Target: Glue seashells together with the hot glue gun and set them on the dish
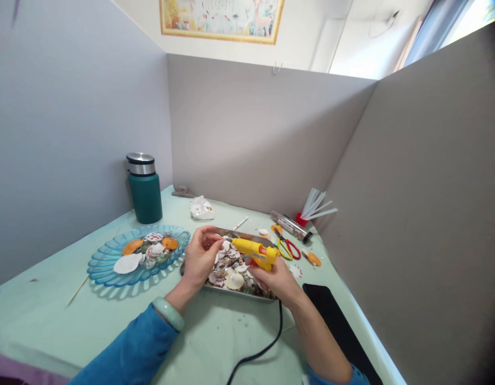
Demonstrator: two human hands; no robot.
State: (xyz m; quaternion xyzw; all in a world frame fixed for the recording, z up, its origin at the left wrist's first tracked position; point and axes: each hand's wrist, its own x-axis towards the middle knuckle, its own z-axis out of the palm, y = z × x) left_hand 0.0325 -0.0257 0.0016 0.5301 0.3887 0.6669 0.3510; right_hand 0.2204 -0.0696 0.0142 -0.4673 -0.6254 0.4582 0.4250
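My right hand [276,275] is wrapped round the handle of a yellow hot glue gun [255,251], whose nozzle points left. Close to that nozzle, my left hand [202,254] has thumb and fingertips pinched together; whatever lies between them is too small to make out. Both hands are above a metal tray [241,293] filled with shells [234,280] of several kinds. From the glue gun a black cord [271,345] runs down toward the front edge of the table.
Left of the tray sits a blue scalloped plate [98,267] holding shells, with a green bottle [146,195] behind it. To the right lie scissors [288,248], a clear tube [291,225] and a black flat object [331,321]. Glue sticks [313,203] stand in a red holder. Grey partitions [255,133] surround the table.
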